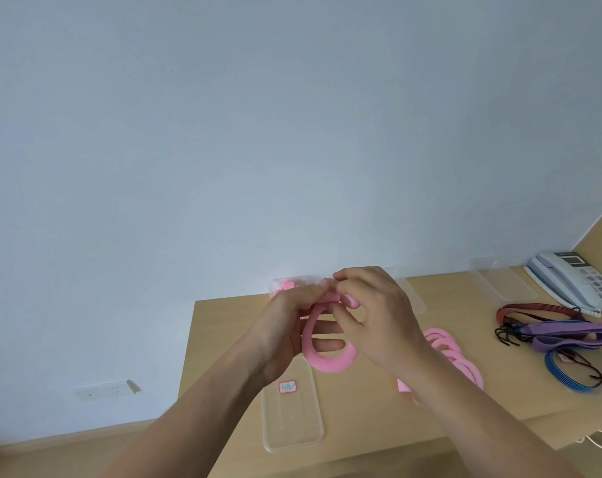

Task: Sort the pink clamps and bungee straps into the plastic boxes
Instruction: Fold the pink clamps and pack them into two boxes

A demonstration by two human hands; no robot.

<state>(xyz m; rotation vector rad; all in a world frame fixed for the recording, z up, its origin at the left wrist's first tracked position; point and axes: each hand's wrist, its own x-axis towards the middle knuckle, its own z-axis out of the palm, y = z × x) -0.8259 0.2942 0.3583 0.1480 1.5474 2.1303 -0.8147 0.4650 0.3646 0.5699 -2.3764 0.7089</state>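
Hands meet above the middle of the tabletop [223, 339], both closed on one pink clamp [322, 358]: the left hand [286, 322] has its grip curled round the clamp's left side, with fingers showing through the loop, and the right hand [379, 319] has its grip pinched on the upper end. The clamp is lifted off the surface, its rounded end hanging over a shallow clear tray [292, 426] that lies near the front edge and bears a small red-bordered label [288, 387]. Behind the hands, at the far edge against the wall, stands a plastic box [282, 284] with something pink inside. Just right of the right wrist lies a pile of pink clamps [454, 353]. Toward the right edge the bungee straps [561, 339] lie tangled, red, purple and blue, with dark hooks. Beyond them a second clear box [499, 281] sits beside a white telephone [575, 281] in the far right corner.
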